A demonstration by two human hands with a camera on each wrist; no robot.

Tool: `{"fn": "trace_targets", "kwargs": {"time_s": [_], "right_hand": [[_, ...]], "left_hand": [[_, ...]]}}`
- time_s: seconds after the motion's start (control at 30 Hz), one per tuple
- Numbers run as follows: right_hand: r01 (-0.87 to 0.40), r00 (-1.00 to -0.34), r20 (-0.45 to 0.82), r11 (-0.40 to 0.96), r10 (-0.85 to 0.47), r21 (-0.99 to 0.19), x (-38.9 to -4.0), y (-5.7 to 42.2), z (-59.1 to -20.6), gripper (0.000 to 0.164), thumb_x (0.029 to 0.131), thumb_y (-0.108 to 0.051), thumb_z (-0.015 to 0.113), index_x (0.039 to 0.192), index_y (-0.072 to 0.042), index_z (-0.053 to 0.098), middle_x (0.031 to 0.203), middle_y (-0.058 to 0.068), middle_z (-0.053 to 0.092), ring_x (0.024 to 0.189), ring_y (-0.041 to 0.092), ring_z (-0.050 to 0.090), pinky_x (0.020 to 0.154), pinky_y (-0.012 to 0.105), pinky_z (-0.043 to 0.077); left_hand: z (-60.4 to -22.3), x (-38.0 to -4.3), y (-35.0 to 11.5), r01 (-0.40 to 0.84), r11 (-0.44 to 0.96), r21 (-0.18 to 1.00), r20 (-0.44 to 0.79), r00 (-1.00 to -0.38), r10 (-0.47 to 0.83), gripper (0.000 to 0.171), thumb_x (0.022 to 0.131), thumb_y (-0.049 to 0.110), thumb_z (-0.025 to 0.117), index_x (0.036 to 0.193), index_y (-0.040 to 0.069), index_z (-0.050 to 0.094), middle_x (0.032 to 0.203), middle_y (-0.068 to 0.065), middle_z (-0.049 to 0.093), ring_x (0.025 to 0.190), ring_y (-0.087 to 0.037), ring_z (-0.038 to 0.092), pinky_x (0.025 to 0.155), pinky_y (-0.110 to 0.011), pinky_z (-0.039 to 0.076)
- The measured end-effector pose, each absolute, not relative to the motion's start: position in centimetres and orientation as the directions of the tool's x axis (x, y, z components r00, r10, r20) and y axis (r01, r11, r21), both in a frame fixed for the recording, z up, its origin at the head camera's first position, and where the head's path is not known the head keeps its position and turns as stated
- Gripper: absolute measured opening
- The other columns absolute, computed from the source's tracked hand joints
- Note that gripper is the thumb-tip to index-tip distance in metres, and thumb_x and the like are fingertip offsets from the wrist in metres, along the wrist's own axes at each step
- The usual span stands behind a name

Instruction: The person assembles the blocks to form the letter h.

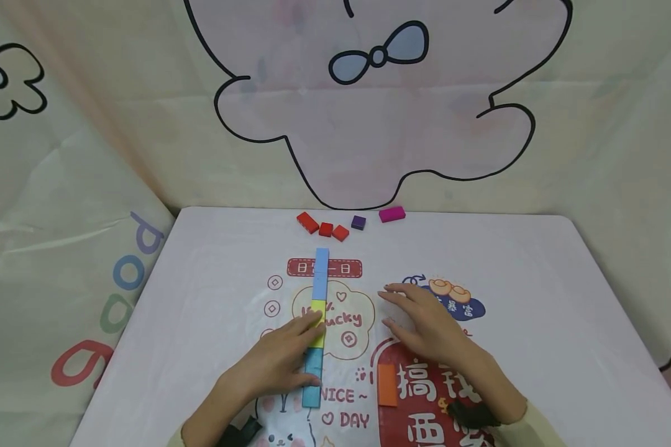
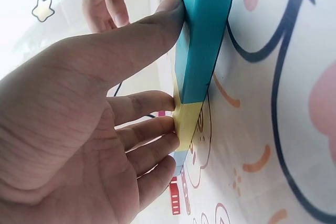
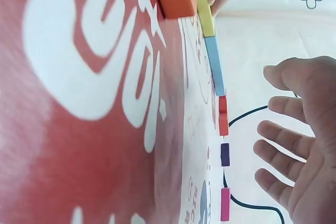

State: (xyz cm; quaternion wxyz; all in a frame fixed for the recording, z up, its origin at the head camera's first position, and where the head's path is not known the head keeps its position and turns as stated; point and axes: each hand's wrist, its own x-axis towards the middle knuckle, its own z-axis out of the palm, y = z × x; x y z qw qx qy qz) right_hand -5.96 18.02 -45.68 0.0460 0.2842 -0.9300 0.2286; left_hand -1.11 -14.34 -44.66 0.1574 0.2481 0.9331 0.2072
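Blocks lie end to end in a straight row on the table: a light blue block (image 1: 321,273) at the far end, a yellow block (image 1: 318,305) in the middle, a teal block (image 1: 311,398) nearest me. My left hand (image 1: 274,360) rests along this row, its thumb on the teal block and its fingertips against the yellow one, as the left wrist view also shows. Holding nothing, my right hand (image 1: 430,323) hovers right of the row with its fingers spread. An orange block (image 1: 387,385) lies by itself nearer me, between the two forearms.
Small red blocks (image 1: 325,230), a dark purple block (image 1: 358,222) and a magenta block (image 1: 392,214) lie along the table's back edge. The white table (image 1: 537,279) carries printed drawings and lettering. A patterned curtain (image 1: 145,124) stands behind and at the left.
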Motion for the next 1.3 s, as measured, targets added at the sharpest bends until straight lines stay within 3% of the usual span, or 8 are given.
{"fn": "trace_targets", "kwargs": {"time_s": [0.23, 0.53, 0.97, 1.3], "right_hand": [[-0.533, -0.846, 0.244, 0.728, -0.475, -0.432, -7.9, 17.9, -46.0, 0.058, 0.087, -0.026, 0.087, 0.14, -0.014, 0.068, 0.143, 0.009, 0.067, 0.129, 0.031, 0.066, 0.1, 0.054, 0.061], [-0.481, -0.876, 0.249, 0.728, -0.412, -0.488, -10.8, 17.7, -46.1, 0.048, 0.093, -0.023, 0.082, 0.136, -0.01, 0.067, 0.142, 0.011, 0.067, 0.132, 0.032, 0.066, 0.106, 0.054, 0.058], [-0.379, -0.925, 0.207, 0.752, -0.319, -0.539, -14.4, 17.4, -45.9, 0.056, 0.099, -0.023, 0.074, 0.15, -0.007, 0.056, 0.15, 0.02, 0.058, 0.141, 0.038, 0.056, 0.116, 0.06, 0.049], [-0.306, -0.952, 0.169, 0.78, -0.256, -0.545, -16.9, 17.0, -46.2, 0.051, 0.099, -0.026, 0.071, 0.145, -0.006, 0.06, 0.148, 0.021, 0.058, 0.138, 0.041, 0.057, 0.115, 0.061, 0.049]], "left_hand": [[-44.6, -1.1, -14.4, 0.405, 0.788, 0.463, -0.182, -0.827, 0.531, 0.096, 0.077, 0.048, 0.091, 0.159, 0.021, 0.05, 0.171, 0.001, 0.041, 0.158, -0.029, 0.041, 0.114, -0.053, 0.053], [-44.6, -1.0, -14.8, 0.405, 0.79, 0.46, -0.185, -0.827, 0.531, 0.094, 0.079, 0.047, 0.09, 0.159, 0.018, 0.05, 0.171, -0.001, 0.041, 0.158, -0.03, 0.042, 0.116, -0.054, 0.052], [-44.3, -1.4, -14.9, 0.396, 0.799, 0.452, -0.205, -0.826, 0.525, 0.095, 0.079, 0.047, 0.091, 0.159, 0.017, 0.05, 0.171, -0.003, 0.041, 0.157, -0.03, 0.043, 0.116, -0.053, 0.052], [-44.8, -1.3, -14.6, 0.397, 0.783, 0.478, -0.2, -0.819, 0.537, 0.094, 0.08, 0.046, 0.09, 0.159, 0.016, 0.049, 0.171, -0.003, 0.041, 0.158, -0.03, 0.041, 0.117, -0.053, 0.051]]}}
